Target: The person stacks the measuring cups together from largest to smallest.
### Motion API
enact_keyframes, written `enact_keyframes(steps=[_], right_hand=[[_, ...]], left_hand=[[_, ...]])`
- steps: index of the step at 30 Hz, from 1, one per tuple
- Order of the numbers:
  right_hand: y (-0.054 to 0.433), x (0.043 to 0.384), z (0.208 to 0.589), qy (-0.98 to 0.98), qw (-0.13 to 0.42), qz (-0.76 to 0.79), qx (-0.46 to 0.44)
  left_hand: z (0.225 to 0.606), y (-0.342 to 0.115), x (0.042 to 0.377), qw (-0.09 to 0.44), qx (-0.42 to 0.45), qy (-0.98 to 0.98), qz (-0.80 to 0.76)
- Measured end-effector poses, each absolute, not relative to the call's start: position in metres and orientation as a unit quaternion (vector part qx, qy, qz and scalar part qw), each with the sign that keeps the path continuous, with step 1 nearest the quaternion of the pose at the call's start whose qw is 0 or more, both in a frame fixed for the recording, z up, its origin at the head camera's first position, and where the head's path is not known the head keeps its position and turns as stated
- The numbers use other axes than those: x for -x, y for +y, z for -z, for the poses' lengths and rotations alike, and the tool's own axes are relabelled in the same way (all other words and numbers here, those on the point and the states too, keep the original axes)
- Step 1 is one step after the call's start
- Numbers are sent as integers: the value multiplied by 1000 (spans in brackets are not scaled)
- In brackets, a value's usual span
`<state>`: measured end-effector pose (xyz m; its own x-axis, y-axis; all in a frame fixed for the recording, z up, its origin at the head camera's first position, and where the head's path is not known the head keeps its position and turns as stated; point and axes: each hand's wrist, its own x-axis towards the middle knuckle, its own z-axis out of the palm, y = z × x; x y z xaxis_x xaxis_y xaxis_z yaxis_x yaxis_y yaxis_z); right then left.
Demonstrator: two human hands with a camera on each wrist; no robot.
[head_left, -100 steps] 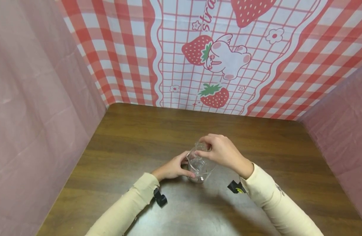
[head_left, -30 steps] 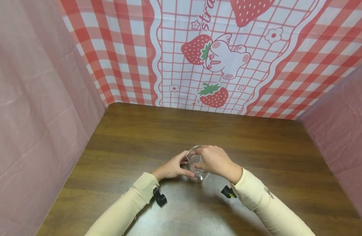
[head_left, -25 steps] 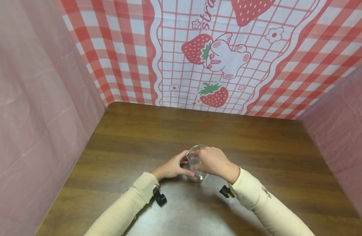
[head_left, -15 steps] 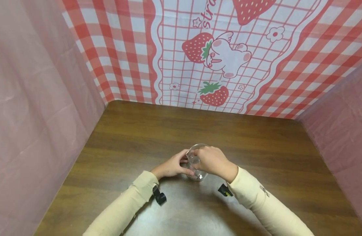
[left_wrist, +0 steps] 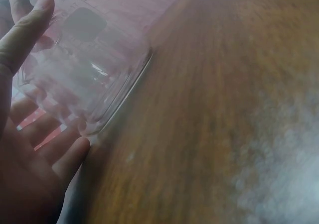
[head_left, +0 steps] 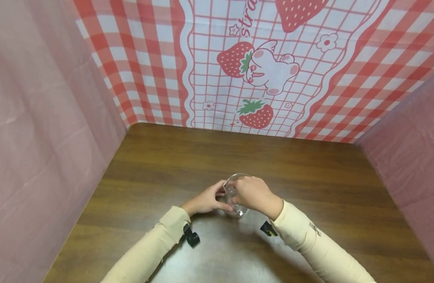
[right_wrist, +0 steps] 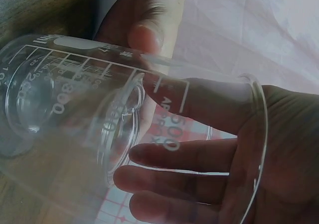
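A large clear glass beaker (head_left: 241,213) with white volume markings stands on the table. My left hand (head_left: 206,201) holds it from the left, thumb on the near side and fingers on the far side. My right hand (head_left: 255,193) reaches down through its mouth. Inside it, in the right wrist view, lies a smaller glass beaker (right_wrist: 117,139); thumb and fingertips meet its rim on opposite sides, seeming to pinch it. Glass reflections make the exact contact hard to see. In the left wrist view the large beaker's wall (left_wrist: 94,69) is blurred between thumb and fingers.
The brown wooden table (head_left: 160,157) reaches back to a red-and-white strawberry cloth (head_left: 209,78). Pink curtains (head_left: 50,118) hang on both sides. A black strap end (head_left: 192,236) hangs at the left cuff, and another black piece (head_left: 268,228) at the right.
My right hand has come down from above the large beaker's mouth into it, lowering the smaller beaker inside. It has shifted slightly left since. The left hand keeps its place.
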<state>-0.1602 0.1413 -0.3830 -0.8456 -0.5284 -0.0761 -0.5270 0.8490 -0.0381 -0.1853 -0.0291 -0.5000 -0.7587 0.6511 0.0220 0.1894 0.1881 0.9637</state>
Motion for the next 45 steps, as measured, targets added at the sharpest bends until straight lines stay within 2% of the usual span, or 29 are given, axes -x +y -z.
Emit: enact_keyframes(steps=[17,30,45], right_hand=[[143,159,384,960,25,20,279],[145,159,378,955,16,52,291],[150,160,377,950,8,78,301]], left_hand=[[502,-29,186,204,-277,742,-575],[500,-29,185,185,-296,745,-569],[500,-29,185,199,-281,742,-575]])
